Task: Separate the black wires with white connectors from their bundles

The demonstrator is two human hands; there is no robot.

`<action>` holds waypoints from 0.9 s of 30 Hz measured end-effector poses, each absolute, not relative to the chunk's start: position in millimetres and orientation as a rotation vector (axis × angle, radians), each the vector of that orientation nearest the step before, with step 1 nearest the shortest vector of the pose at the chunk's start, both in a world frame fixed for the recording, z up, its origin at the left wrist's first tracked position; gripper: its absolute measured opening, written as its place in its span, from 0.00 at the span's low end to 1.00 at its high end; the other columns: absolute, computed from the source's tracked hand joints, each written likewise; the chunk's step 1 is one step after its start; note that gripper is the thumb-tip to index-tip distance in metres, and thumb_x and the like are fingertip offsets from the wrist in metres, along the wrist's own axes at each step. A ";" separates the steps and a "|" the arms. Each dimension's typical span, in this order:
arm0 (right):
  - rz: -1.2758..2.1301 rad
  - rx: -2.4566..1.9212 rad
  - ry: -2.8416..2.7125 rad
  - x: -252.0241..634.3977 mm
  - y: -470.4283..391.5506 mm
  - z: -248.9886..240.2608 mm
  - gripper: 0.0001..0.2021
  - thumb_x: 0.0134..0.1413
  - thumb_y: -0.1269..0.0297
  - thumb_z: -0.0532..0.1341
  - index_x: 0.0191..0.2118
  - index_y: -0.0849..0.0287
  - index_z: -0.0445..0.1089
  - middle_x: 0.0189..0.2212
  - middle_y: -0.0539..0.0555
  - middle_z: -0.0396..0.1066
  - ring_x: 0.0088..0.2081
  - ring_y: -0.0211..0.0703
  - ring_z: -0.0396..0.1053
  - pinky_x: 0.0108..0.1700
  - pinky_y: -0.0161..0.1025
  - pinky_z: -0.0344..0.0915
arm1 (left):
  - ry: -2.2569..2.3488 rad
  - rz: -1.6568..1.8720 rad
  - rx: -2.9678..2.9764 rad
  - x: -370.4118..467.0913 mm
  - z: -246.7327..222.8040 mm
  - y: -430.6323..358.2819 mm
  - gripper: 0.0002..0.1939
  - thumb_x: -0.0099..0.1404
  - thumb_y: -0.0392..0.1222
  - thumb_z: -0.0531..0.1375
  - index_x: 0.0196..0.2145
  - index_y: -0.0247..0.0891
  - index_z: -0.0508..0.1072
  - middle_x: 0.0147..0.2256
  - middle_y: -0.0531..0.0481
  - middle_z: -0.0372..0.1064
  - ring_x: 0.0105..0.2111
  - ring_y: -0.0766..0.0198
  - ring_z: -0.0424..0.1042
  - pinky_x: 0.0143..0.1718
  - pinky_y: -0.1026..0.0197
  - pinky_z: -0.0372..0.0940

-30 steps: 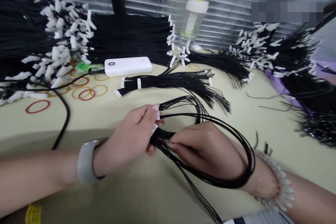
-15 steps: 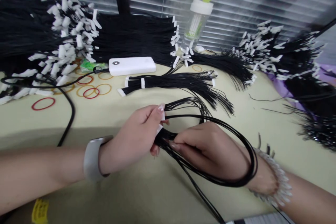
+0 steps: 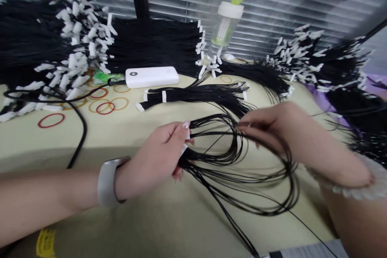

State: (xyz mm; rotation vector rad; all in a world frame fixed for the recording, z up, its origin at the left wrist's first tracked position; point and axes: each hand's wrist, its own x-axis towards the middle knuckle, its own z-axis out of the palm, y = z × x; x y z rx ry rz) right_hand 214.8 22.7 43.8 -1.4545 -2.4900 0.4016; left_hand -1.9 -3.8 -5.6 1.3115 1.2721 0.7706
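Left hand point(image 3: 157, 157) pinches the white-tagged ends of the black cords point(image 3: 229, 157) low over the bench point(image 3: 127, 137), anchoring the bunch, while right hand point(image 3: 272, 127) nips the loop's far strands between fingertips, apparently to spread the loop open.

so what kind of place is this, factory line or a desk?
Looks like a small hand-assembly bench by a window, not a line. Piles of black cords with white tags, loose rubber bands on the table, and a power bank and water bottle.
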 end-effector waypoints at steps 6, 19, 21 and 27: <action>0.394 -1.172 -1.479 238.3 36.5 58.9 0.12 0.47 0.65 0.55 0.39 0.54 0.70 0.41 0.52 0.67 0.37 0.40 0.66 0.28 0.35 0.59 | 1.252 0.754 1.319 -1.8 -4.7 -4.3 0.20 0.60 0.56 0.45 0.24 0.37 0.60 0.19 0.58 0.58 0.10 0.76 0.58 0.09 0.73 0.55; 0.388 -1.177 -2.317 185.3 5.3 31.6 0.03 0.51 0.70 0.56 0.29 0.59 0.67 0.26 0.47 0.66 0.28 0.28 0.63 0.31 0.27 0.60 | 1.269 0.702 1.308 -0.2 -4.5 -7.7 0.19 0.59 0.56 0.46 0.24 0.37 0.62 0.19 0.58 0.58 0.09 0.76 0.57 0.08 0.73 0.54; 0.326 -1.133 -2.350 180.9 3.6 24.8 0.03 0.51 0.71 0.56 0.30 0.60 0.66 0.27 0.46 0.66 0.29 0.28 0.62 0.32 0.27 0.59 | 1.261 0.688 1.307 0.5 -2.2 -6.9 0.19 0.60 0.55 0.46 0.24 0.37 0.62 0.17 0.59 0.57 0.09 0.76 0.57 0.09 0.73 0.54; 0.244 -1.071 -2.324 177.1 1.4 14.2 0.03 0.52 0.72 0.54 0.31 0.60 0.64 0.28 0.47 0.65 0.30 0.28 0.61 0.32 0.27 0.58 | 1.260 0.648 1.315 1.0 1.5 -4.1 0.19 0.60 0.54 0.45 0.22 0.37 0.61 0.16 0.59 0.55 0.09 0.75 0.56 0.10 0.72 0.54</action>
